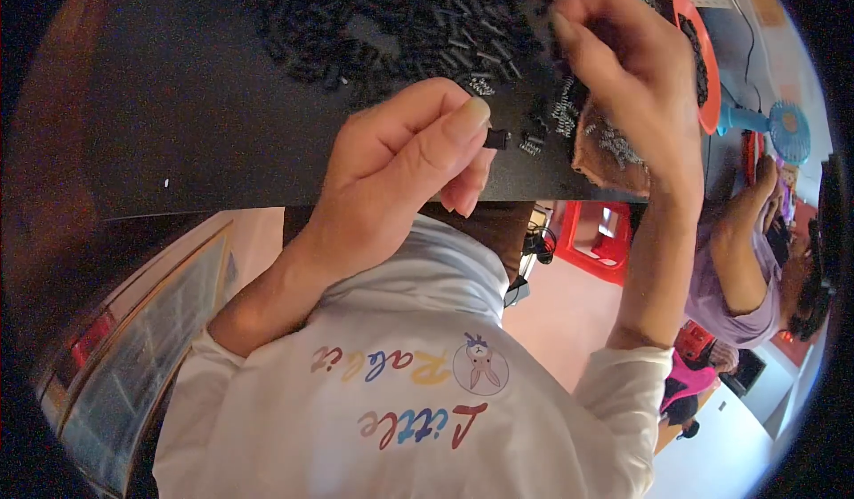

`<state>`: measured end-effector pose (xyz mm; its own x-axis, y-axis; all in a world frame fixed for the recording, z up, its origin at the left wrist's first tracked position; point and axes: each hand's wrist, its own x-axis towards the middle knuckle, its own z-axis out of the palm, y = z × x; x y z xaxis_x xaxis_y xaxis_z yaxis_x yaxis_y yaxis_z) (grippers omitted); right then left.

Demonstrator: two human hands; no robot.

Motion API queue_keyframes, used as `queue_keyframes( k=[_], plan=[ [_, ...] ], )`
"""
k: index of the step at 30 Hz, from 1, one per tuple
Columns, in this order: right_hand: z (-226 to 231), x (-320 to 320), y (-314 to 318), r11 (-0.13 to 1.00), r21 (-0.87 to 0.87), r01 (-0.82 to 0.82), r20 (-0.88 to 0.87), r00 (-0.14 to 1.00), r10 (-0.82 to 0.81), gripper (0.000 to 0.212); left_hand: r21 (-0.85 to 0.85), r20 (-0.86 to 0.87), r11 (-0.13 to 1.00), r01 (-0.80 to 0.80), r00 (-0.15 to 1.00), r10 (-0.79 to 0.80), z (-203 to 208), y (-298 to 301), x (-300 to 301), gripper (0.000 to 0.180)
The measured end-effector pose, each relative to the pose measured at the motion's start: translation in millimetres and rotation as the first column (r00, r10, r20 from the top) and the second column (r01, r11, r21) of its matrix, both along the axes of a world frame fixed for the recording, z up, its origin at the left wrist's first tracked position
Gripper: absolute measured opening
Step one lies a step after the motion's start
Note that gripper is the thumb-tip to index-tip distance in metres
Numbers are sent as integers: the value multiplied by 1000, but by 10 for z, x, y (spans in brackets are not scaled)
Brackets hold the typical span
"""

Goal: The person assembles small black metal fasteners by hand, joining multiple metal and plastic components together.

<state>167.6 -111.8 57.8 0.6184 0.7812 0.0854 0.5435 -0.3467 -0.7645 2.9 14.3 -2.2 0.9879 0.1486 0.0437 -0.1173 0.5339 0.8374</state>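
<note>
My left hand (414, 148) is closed, with its thumb and fingers pinching a small black plastic part (497, 139) over the near edge of the dark table. My right hand (627, 68) is raised at the right, its thumb and fingers drawn together and a little blurred; anything between them cannot be made out. Beneath and beside it lie small metal springs (565, 112). A brown tray (592, 163) with silvery small metal pieces (616, 143) is partly hidden by my right wrist. More springs (531, 143) lie just right of the black part.
A large heap of small black parts (400, 28) covers the far table (222, 134). At the right stand an orange-red dish (709, 72) with dark contents and a small blue fan (788, 132). A red plastic stool (592, 250) is below. Another person (738, 268) sits at the right.
</note>
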Motion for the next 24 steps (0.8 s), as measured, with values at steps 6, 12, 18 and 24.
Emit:
queue_keyframes(
  k=[6, 12, 18, 24],
  plan=[
    [13, -489, -70, 918, 395, 41, -476, 863, 167, 8, -63, -85, 998, -15, 996, 9, 21, 23, -21, 27],
    [-210, -627, 40, 795, 598, 104, -536, 789, 301, 8, -61, -70, 998, 3, 998, -7, 24, 25, -4, 28],
    [-291, -639, -14, 794, 607, 33, -356, 905, 234, 8, -81, -65, 997, 8, 998, -13, 14, 24, 30, 28],
    [-333, -690, -95, 841, 540, -34, -61, 995, 80, 9, -112, -126, 993, -39, 992, 25, 104, -33, 55, 30]
  ],
)
